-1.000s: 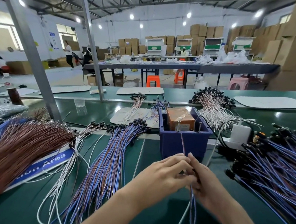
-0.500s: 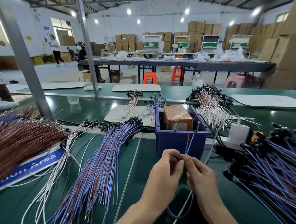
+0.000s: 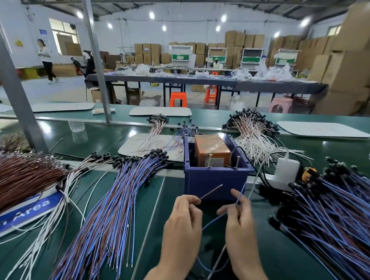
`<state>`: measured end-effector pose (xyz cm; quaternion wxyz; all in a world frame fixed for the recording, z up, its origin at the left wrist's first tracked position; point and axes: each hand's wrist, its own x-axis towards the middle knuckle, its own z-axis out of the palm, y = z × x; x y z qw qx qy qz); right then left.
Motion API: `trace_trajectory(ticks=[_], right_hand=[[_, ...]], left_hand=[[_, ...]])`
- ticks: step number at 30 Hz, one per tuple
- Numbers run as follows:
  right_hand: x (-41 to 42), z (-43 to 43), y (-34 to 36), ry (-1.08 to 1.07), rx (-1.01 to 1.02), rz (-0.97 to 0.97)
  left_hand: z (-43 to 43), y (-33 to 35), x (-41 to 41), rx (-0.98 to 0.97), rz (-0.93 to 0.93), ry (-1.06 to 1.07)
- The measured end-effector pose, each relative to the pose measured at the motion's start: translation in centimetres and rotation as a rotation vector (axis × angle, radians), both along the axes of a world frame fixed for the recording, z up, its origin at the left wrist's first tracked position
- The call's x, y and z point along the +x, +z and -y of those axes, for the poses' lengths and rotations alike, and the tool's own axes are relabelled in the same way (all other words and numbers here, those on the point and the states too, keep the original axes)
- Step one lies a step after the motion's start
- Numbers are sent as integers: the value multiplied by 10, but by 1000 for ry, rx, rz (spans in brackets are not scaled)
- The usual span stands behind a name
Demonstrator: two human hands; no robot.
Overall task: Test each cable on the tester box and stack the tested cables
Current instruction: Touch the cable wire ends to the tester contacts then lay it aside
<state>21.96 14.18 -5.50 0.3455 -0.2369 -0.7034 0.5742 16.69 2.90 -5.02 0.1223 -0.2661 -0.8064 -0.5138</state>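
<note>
Green bench (image 3: 290,272): your left hand (image 3: 183,222) pinches brown lead (image 3: 211,191), right hand (image 3: 239,227) blue lead (image 3: 239,197); likely light, limp; hold near tips.

Your left hand (image 3: 183,224) and right hand (image 3: 239,227) sit in narrow bare strip of desk (image 3: 152,241). Cable (image 3: 211,191) pinched in both spans gap between them. Ahead: blue box (image 3: 216,183) wall blocks reach, two metal pins (image 3: 237,162) upright at near rim. Left: fanned blue cable pile (image 3: 114,211), thin bare lane beside your left hand. Right: dense cable pile (image 3: 337,225) crowds near. White power strip (image 3: 283,174) just right of box, white lead (image 3: 255,183) crossing gap. Far left: brown bundle (image 3: 15,177), slanted post (image 3: 15,99).
</note>
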Motion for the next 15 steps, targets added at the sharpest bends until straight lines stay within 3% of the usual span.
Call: trace_trajectory(ticks=[6, 15], right_hand=[[-1, -3, 1, -83, -28, 20], [-17, -13, 4, -186, 160, -44]], left_hand=[[0, 1, -11, 149, 17, 59], [-20, 7, -28, 244, -115, 152]])
